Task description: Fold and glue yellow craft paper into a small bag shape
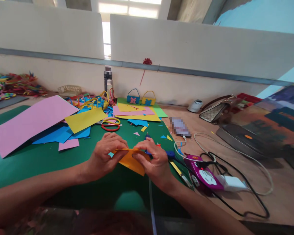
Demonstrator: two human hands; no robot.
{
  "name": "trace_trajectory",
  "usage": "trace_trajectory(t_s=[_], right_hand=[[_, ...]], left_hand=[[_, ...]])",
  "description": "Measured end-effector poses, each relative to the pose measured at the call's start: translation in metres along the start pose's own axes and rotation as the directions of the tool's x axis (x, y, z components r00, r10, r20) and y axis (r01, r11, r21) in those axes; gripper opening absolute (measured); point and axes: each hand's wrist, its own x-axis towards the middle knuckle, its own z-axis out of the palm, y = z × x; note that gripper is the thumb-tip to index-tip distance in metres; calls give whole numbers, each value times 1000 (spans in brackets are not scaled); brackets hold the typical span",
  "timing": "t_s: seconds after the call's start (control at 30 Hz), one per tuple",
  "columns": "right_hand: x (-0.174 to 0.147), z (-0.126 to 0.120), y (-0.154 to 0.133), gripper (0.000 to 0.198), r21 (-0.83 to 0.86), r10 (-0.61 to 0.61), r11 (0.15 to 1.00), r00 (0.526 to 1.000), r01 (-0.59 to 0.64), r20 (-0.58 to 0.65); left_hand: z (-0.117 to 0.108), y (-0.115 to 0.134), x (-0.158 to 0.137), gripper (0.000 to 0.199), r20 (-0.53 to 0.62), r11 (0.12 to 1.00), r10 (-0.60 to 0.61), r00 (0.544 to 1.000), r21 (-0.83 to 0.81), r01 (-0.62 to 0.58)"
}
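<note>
Both hands pinch a piece of orange-yellow craft sheet (131,162), folded or curled along its top edge, above the green mat (100,189). My left hand (107,153) grips its left end between thumb and fingers. At the right end, my right hand (155,160) presses it with the thumb. Partly hidden behind the right hand lies a blue tool (171,154) with a cord. A yellow cutter knife (180,173) rests right of that hand. Scissors (110,126) with red and yellow handles lie beyond the left hand.
Pink (36,122), yellow (86,120) and blue sheets (54,134) cover the mat's left. Two small handbag crafts (140,99) stand by the wall near a bottle (108,80). Rightward are a phone (180,126), a purple power strip (203,174) with cables, and a handbag (217,109).
</note>
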Motion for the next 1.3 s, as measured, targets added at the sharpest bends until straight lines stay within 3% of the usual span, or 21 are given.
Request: trace_trajectory(t_s=[0.17, 0.23, 0.33, 0.53, 0.8, 0.93, 1.07, 1.3], right_hand=[[-1, -4, -3, 37, 4, 114, 993, 993, -114, 8], [0, -6, -3, 35, 65, 143, 988, 989, -140, -44], [3, -8, -2, 11, 153, 194, 973, 970, -172, -143], [5, -11, -2, 38, 140, 219, 969, 968, -201, -125], [5, -12, -1, 17, 34, 24, 999, 988, -19, -153], [4, -9, -2, 18, -49, -140, 989, 987, 137, -72], [2, -1, -2, 9, -173, -296, 939, 954, 299, 40], [2, -1, -6, 9, -201, -338, 921, 941, 335, 19]], left_hand=[[-1, -1, 0, 8, -35, 1000, 3, 999, 23, -2], [-2, -1, 0, 8, -31, 1000, -7, 1000, 19, 7], [-2, -2, -1, 8, -11, 1000, -20, 1000, 8, 20], [-2, -2, -1, 8, -10, 1000, -4, 1000, 16, 4], [-2, -4, 0, 8, 9, 984, 141, 990, 112, -142], [-1, -6, -1, 7, 30, 968, 192, 981, 157, -194], [2, -4, -5, 7, 69, 960, 209, 976, 178, -218], [-4, 1, -1, 10, 89, 972, 182, 979, 134, -193]])
